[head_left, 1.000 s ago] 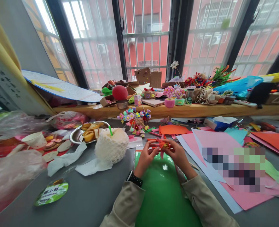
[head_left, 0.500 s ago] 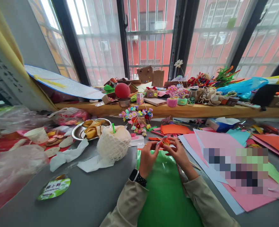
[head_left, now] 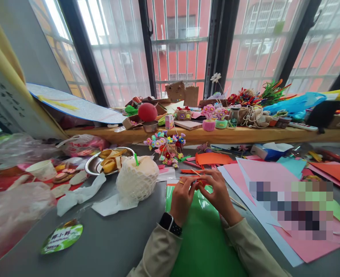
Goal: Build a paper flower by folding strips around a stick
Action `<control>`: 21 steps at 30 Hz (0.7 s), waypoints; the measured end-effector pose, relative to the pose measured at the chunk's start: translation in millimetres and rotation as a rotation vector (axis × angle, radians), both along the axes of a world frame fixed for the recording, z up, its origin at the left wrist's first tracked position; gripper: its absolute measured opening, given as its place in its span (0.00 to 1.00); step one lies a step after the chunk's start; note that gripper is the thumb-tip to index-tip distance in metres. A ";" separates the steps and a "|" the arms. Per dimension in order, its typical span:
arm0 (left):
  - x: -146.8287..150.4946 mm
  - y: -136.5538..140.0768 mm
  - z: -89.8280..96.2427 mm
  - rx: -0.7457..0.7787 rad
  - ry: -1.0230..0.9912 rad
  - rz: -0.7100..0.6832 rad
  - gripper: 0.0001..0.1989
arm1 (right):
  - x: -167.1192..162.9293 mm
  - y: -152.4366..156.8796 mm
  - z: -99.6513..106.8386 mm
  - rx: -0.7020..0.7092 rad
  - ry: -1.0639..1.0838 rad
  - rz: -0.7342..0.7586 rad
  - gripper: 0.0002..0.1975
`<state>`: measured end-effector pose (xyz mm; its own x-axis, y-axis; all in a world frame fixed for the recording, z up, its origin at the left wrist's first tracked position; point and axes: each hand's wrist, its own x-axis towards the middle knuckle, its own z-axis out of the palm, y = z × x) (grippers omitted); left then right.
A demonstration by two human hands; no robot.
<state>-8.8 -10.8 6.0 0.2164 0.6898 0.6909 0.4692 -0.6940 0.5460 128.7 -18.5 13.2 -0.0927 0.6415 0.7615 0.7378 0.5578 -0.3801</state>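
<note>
A pale coconut [head_left: 144,161] in a white net [head_left: 136,184], green straw [head_left: 136,159] poking up, stands just beside a steel bowl [head_left: 90,166] of banana peels [head_left: 109,165] — a white paper cup [head_left: 41,170] lies farther left. On the wooden sill [head_left: 123,135], a red ball [head_left: 147,112] sits above a small metal tin [head_left: 150,126], near pink [head_left: 209,125] and green [head_left: 221,124] flower pots; beyond the windows [head_left: 115,69] — a red building [head_left: 201,57].
</note>
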 end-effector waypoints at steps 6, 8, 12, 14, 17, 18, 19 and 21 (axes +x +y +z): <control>0.3 0.3 1.3 -0.014 -0.039 -0.067 0.09 | -1.1 1.0 -4.7 -0.059 0.057 0.062 0.05; 0.2 1.6 2.9 -0.038 -0.067 -0.079 0.09 | -1.0 0.4 -4.8 -0.075 0.065 0.053 0.05; -0.7 4.8 4.1 -0.075 -0.100 -0.098 0.10 | -0.1 0.6 -4.3 -0.089 0.064 0.045 0.06; -1.5 5.4 4.2 -0.076 -0.088 -0.078 0.11 | 0.5 1.3 -4.5 -0.088 0.062 0.052 0.06; -2.8 4.6 5.0 -0.055 -0.027 0.015 0.10 | 1.2 2.3 -5.0 -0.085 0.060 0.053 0.06; -3.1 4.2 5.3 -0.051 -0.006 0.049 0.08 | 1.3 2.5 -5.1 -0.086 0.058 0.053 0.06; -3.3 3.8 5.5 -0.049 0.011 0.079 0.07 | 1.3 2.7 -5.2 -0.088 0.056 0.056 0.06; -3.7 3.4 5.2 -0.044 0.035 0.125 0.06 | 1.0 2.7 -5.3 -0.088 0.051 0.067 0.05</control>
